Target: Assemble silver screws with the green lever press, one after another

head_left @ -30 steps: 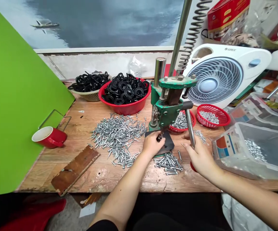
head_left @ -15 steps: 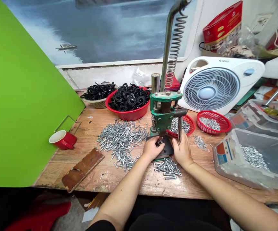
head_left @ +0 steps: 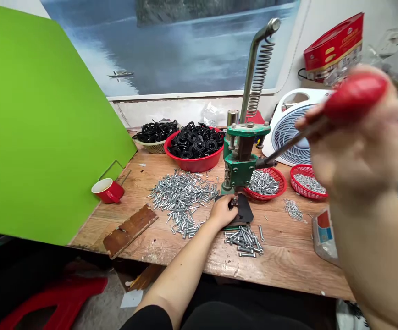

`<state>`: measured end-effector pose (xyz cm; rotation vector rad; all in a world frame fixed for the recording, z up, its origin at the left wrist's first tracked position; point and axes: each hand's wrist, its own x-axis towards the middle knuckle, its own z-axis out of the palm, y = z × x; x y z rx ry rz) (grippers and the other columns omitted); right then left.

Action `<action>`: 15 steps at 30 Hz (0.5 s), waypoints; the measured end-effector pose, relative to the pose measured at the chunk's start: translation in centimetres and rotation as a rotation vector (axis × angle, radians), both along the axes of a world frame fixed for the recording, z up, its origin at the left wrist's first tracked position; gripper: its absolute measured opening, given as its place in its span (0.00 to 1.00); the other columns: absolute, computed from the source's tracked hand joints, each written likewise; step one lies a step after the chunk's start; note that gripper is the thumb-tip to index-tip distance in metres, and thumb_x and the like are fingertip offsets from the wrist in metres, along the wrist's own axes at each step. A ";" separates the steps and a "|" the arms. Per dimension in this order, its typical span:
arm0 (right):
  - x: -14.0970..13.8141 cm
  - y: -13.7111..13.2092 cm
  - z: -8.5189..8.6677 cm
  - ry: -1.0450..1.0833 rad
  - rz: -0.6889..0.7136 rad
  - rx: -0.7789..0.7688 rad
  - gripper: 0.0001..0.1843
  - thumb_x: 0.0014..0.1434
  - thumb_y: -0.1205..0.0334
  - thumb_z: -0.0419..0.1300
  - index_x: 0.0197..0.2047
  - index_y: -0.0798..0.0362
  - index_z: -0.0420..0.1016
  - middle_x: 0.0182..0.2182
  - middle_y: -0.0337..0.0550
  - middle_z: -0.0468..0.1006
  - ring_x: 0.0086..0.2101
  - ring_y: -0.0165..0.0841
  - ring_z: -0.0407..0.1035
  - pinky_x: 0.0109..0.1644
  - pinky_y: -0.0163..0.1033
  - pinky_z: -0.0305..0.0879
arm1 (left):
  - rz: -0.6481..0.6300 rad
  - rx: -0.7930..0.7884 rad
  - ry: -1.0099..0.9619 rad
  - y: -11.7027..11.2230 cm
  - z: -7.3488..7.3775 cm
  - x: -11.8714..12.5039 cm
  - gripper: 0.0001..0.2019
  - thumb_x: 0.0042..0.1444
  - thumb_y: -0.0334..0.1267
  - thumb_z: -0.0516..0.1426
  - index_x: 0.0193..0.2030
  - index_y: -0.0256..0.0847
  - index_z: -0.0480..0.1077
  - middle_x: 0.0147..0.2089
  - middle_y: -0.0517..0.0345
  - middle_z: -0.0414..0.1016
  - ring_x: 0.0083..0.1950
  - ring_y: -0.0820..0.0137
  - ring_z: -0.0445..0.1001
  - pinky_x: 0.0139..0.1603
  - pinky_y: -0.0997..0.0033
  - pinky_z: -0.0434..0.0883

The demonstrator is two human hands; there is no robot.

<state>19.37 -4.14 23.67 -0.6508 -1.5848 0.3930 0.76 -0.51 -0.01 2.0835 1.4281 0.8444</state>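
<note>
Head view: our right hand [head_left: 353, 137] is up close to the lens, fingers wrapped round the red rounded knob [head_left: 355, 94] of the steel lever [head_left: 288, 145] on the small green hand press [head_left: 240, 156]; the hand is badly blurred. Our left hand [head_left: 223, 210] sits at the press base on the wooden desk [head_left: 281, 256], fingers pinched together on a small metal part under the ram, right on the black base plate [head_left: 245, 208].

To do this step well, we judge the left hand should seat the part square under the ram and keep fingertips off the strike line, while the right pulls the lever in one smooth stroke, no jerk.

Around the press: a loose heap of small silver metal pins [head_left: 181, 199] to the left, a tidier little stack of silver pins [head_left: 243, 240] in front, a red mesh basket of pins [head_left: 266, 183] just right of the press and a second red mesh basket [head_left: 307, 183] beyond it. Behind it stand a red plastic bowl of black rubber rings [head_left: 194, 149] and a beige woven basket of the same rings [head_left: 154, 137]. A red mug [head_left: 107, 191] lies tipped by the green board [head_left: 37, 128].

Hard to tell: the exact part under the ram, hidden by our fingers. The white fan [head_left: 284, 130] is half covered by the right hand, and the clear tub [head_left: 323, 233] is cut off by the forearm.
</note>
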 end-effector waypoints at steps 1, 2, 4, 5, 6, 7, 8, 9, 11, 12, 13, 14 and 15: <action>-0.4 2.2 0.7 0.029 0.084 -0.067 0.23 0.63 0.52 0.39 0.60 0.46 0.49 0.49 0.40 0.64 0.49 0.30 0.63 0.54 0.46 0.59 | -0.005 0.001 0.001 -0.1 0.1 0.0 0.21 0.44 0.30 0.54 0.49 0.42 0.66 0.48 0.57 0.71 0.48 0.66 0.69 0.52 0.68 0.65; -0.8 3.9 0.8 0.057 0.136 -0.158 0.23 0.63 0.52 0.41 0.60 0.47 0.48 0.51 0.41 0.63 0.50 0.30 0.62 0.55 0.46 0.58 | -0.010 0.001 0.001 -0.1 0.1 0.0 0.23 0.43 0.28 0.54 0.49 0.42 0.66 0.49 0.57 0.71 0.48 0.67 0.69 0.52 0.68 0.65; -1.3 5.4 -1.1 0.112 0.092 -0.257 0.23 0.62 0.52 0.44 0.58 0.49 0.51 0.53 0.43 0.61 0.52 0.30 0.60 0.56 0.45 0.57 | -0.021 0.004 -0.004 -0.2 0.0 -0.1 0.24 0.42 0.27 0.53 0.49 0.42 0.66 0.49 0.58 0.71 0.48 0.67 0.69 0.52 0.68 0.65; -1.4 5.3 -3.0 0.151 -0.024 -0.237 0.21 0.61 0.53 0.46 0.56 0.49 0.54 0.53 0.44 0.62 0.52 0.30 0.60 0.56 0.44 0.58 | -0.025 0.008 -0.010 -0.2 0.0 -0.2 0.24 0.41 0.28 0.53 0.49 0.42 0.66 0.49 0.58 0.71 0.48 0.67 0.69 0.53 0.68 0.65; -1.6 4.7 -5.5 0.190 -0.179 -0.181 0.19 0.60 0.53 0.48 0.53 0.50 0.58 0.51 0.44 0.63 0.51 0.30 0.61 0.54 0.43 0.59 | -0.028 0.014 -0.016 -0.1 -0.1 -0.2 0.24 0.41 0.28 0.53 0.49 0.42 0.66 0.50 0.58 0.70 0.49 0.67 0.68 0.53 0.68 0.65; -1.7 3.9 -8.3 0.204 -0.352 -0.112 0.16 0.60 0.54 0.49 0.49 0.52 0.62 0.47 0.44 0.66 0.48 0.31 0.63 0.52 0.42 0.61 | -0.034 0.021 -0.021 -0.1 -0.1 -0.2 0.24 0.42 0.28 0.53 0.49 0.42 0.66 0.50 0.58 0.70 0.49 0.67 0.68 0.53 0.68 0.64; -1.8 3.0 -11.3 0.204 -0.520 -0.087 0.14 0.59 0.55 0.50 0.44 0.54 0.65 0.41 0.44 0.69 0.43 0.31 0.65 0.49 0.42 0.62 | -0.041 0.028 -0.022 0.0 -0.2 -0.3 0.23 0.42 0.28 0.54 0.49 0.42 0.66 0.50 0.58 0.70 0.50 0.67 0.68 0.53 0.68 0.64; -2.0 2.1 -14.3 0.120 -0.594 -0.173 0.12 0.58 0.55 0.51 0.38 0.55 0.67 0.36 0.44 0.70 0.39 0.31 0.65 0.46 0.41 0.62 | -0.051 0.033 -0.020 0.0 -0.2 -0.3 0.22 0.42 0.29 0.54 0.48 0.42 0.66 0.50 0.58 0.70 0.50 0.67 0.68 0.53 0.68 0.64; -2.7 1.2 -19.5 -0.164 -0.450 -0.418 0.14 0.58 0.54 0.50 0.35 0.55 0.70 0.34 0.45 0.72 0.36 0.33 0.66 0.43 0.41 0.63 | -0.061 0.038 -0.005 0.1 -0.2 -0.2 0.20 0.44 0.30 0.54 0.47 0.42 0.67 0.49 0.57 0.71 0.49 0.67 0.68 0.53 0.68 0.64; -3.2 1.1 -21.3 -0.280 -0.379 -0.484 0.15 0.58 0.54 0.49 0.38 0.55 0.71 0.36 0.46 0.72 0.38 0.34 0.66 0.44 0.41 0.62 | -0.059 0.040 0.004 0.1 -0.2 -0.1 0.19 0.45 0.31 0.54 0.47 0.42 0.67 0.48 0.57 0.71 0.48 0.67 0.69 0.53 0.68 0.65; -3.6 1.4 -22.7 -0.378 -0.314 -0.518 0.16 0.58 0.53 0.48 0.41 0.54 0.71 0.38 0.46 0.72 0.40 0.35 0.65 0.46 0.42 0.61 | -0.055 0.045 0.012 0.1 -0.2 0.0 0.18 0.46 0.31 0.53 0.47 0.42 0.67 0.48 0.56 0.71 0.48 0.67 0.69 0.52 0.68 0.65; -4.1 1.8 -23.5 -0.451 -0.281 -0.519 0.17 0.59 0.53 0.48 0.44 0.53 0.70 0.40 0.45 0.72 0.42 0.35 0.64 0.48 0.42 0.60 | -0.053 0.053 0.019 0.1 -0.1 0.1 0.18 0.48 0.32 0.53 0.47 0.42 0.67 0.48 0.56 0.71 0.47 0.67 0.69 0.51 0.68 0.65; -4.4 2.3 -23.9 -0.510 -0.271 -0.509 0.18 0.59 0.53 0.48 0.45 0.53 0.70 0.41 0.45 0.71 0.42 0.36 0.64 0.48 0.42 0.59 | -0.055 0.064 0.026 0.1 -0.1 0.1 0.17 0.49 0.32 0.52 0.47 0.42 0.66 0.47 0.56 0.72 0.47 0.67 0.69 0.51 0.68 0.66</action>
